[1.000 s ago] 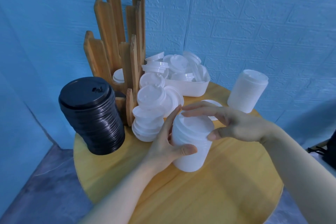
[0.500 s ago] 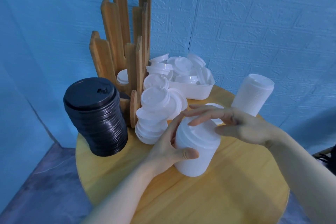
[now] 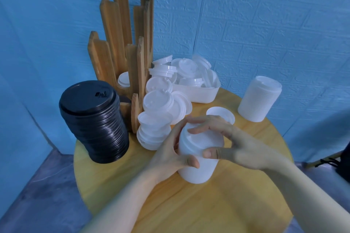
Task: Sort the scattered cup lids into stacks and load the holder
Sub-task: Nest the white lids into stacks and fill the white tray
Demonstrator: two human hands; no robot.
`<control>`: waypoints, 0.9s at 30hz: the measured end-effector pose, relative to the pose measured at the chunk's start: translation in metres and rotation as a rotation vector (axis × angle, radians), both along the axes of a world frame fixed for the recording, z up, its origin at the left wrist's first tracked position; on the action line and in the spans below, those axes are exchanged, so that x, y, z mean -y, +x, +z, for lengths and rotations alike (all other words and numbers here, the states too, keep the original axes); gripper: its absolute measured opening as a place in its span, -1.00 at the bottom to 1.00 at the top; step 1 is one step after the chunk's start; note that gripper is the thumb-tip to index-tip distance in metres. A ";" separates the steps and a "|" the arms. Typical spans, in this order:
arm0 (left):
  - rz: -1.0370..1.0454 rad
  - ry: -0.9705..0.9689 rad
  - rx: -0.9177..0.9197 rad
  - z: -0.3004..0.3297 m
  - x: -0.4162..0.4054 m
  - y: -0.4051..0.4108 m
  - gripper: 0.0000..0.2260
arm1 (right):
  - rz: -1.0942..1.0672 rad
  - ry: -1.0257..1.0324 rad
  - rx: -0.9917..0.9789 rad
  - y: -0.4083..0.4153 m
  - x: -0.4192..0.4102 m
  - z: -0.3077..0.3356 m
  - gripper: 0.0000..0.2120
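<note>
Head view: both hands, left hand (image 3: 170, 154) and right hand (image 3: 236, 145), grip the white stack (image 3: 198, 159); next, I think, carry it toward the holder (image 3: 123, 43) at eleven o'clock.

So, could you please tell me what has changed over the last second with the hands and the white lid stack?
The right hand came down from hovering over the white lid stack and now grips its top rim, thumb in front, fingers curled over. The left hand kept its hold on the stack's side. The black lid stack, wooden holder and tray stayed put.
</note>
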State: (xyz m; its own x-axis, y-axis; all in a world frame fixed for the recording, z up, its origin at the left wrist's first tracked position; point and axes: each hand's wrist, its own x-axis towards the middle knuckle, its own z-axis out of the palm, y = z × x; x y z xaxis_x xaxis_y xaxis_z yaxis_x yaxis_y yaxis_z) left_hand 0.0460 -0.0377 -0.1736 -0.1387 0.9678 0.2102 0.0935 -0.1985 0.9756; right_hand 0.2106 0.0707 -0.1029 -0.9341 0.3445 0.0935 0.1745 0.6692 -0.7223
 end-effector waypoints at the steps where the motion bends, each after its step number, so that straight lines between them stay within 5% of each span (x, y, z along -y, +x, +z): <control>1: 0.010 -0.020 0.006 -0.002 0.000 0.000 -0.10 | 0.001 -0.027 -0.051 0.001 0.004 -0.004 -0.63; 6: 0.027 0.017 0.022 -0.004 0.001 -0.001 -0.02 | -0.132 0.075 -0.377 -0.002 0.024 -0.038 -0.61; 16: 0.107 0.073 0.040 -0.004 0.001 0.006 -0.13 | -0.097 -0.095 -0.413 0.000 0.022 -0.042 -0.59; 20: 0.168 0.077 0.022 -0.003 -0.001 0.007 -0.17 | -0.442 -0.198 -0.513 0.012 -0.021 -0.050 -0.70; 24: 0.174 0.077 0.020 -0.004 -0.004 0.006 -0.17 | -0.702 0.203 -0.137 0.020 -0.074 -0.076 -0.56; 27: 0.171 0.069 0.018 -0.003 -0.003 0.006 -0.22 | -0.692 0.396 0.092 0.022 -0.087 -0.084 -0.69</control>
